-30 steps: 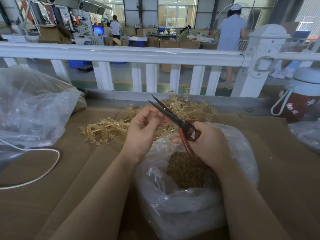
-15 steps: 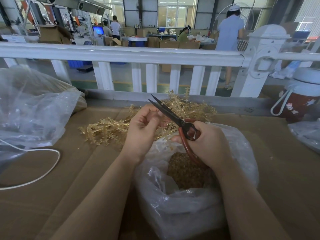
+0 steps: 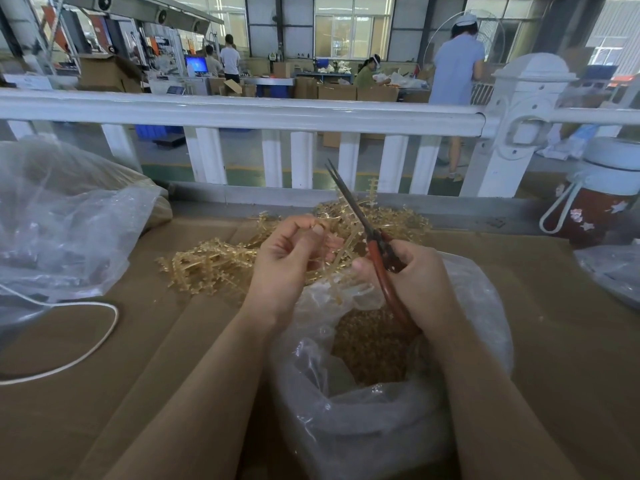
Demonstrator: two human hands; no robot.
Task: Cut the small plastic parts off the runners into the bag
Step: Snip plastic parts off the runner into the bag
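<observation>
The left hand (image 3: 291,258) has its fingers curled, thumb and fingertips pinching a thin translucent amber runner (image 3: 341,249) that slants down toward the other hand. The right hand (image 3: 419,282) is wrapped round the red handles of a pair of scissors (image 3: 374,237), whose dark blades point up and away and lie nearly together, only the tips slightly apart. Both hands are above the mouth of a clear plastic bag (image 3: 363,420) that stands open on the table and holds a heap of small amber cut parts (image 3: 374,344). Just behind the hands lies a tangled pile of runners (image 3: 211,265) on the brown cardboard (image 3: 145,375) that covers the work surface. At the left sits a second, crumpled clear bag (image 3: 65,220), with a white cord (image 3: 86,348) looping across the cardboard below it. At the right edge stands a red and white flask (image 3: 595,199) with a white loop handle. A white railing (image 3: 242,114) runs along the far side of the table; beyond it is a factory hall with cardboard boxes, a lit monitor and several workers, one in a light blue smock (image 3: 455,74) close to the rail.
</observation>
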